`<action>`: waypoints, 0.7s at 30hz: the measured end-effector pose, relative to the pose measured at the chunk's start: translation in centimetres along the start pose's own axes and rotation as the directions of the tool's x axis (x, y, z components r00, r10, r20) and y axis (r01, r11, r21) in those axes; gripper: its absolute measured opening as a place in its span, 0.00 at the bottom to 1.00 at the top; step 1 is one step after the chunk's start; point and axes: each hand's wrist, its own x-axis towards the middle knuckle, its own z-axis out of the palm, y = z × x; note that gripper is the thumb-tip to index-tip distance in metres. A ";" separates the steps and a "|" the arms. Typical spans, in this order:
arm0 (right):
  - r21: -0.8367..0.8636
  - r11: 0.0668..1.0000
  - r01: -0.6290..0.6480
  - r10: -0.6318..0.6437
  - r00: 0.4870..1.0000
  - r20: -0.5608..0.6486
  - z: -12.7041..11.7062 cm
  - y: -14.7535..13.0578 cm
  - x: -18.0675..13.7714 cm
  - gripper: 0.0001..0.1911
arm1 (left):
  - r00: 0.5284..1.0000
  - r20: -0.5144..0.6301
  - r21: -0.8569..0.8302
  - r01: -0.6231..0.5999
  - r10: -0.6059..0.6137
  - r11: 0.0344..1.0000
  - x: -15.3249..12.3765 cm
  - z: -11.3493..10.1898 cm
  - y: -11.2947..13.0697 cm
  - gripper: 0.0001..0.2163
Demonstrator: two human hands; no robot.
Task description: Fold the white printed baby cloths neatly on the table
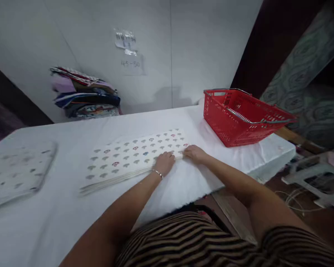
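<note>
Nearest the camera, a striped shirt [211, 241] fills the bottom edge, and both forearms reach out from it over the white table [58, 218]. The table's near edge runs ragged just in front of the body, and its right corner ends short of the floor clutter there.

The left hand [164, 162] lies palm down, fingers loosely spread, on the near right edge of a flat stack of printed cloth [128, 157]; a thin bracelet [157, 172] sits at its wrist. The right hand [195, 152] rests beside it at the stack's right corner, fingers curled over the edge. Whether it pinches a layer cannot be told. The two hands are close together but not touching.

The cloth lies in the middle of the table, skewed, its long front edge showing several thin layers. Bare white table stretches in front of it toward the left forearm and beyond it to the wall.

At the left edge, well apart, lies a second cloth pile [16, 174], blurred. To the right, near the table's far right corner, stands a red basket [225, 126] with its wire handles down, clear of the cloth.

Farthest back, a heap of folded fabrics [86, 94] leans at the grey wall [197, 48], which bears a paper note [126, 44].
</note>
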 end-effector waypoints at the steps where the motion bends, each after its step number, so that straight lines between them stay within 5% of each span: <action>1: 0.001 1.000 0.000 0.000 1.000 0.000 0.0 0.0 0.0 0.12 | 1.000 0.004 -0.004 0.000 0.000 1.000 0.1 0.0 -0.1 0.09; 21: -0.053 0.999 -0.001 -0.001 1.000 -0.028 -0.4 -0.4 -0.1 0.10 | 1.000 -0.002 -0.046 0.009 -0.009 0.999 -0.2 -0.6 -0.1 0.09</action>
